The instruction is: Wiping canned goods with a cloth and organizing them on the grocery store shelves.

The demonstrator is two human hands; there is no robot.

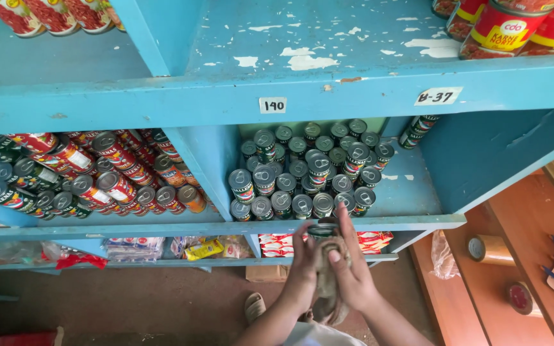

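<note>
Holding a small can [322,230] between both hands, the left hand [302,266] grips it while the right hand [352,272] presses a cloth [329,272] around it.

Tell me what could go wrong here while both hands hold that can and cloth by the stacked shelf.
1. The can sits in a loose cloth between the left hand and right hand; it could slip and drop.
2. The green cans are stacked in layers near the shelf edge; a nudge might topple them.

Peeling blue shelf [302,96], dark green cans [309,170].
</note>
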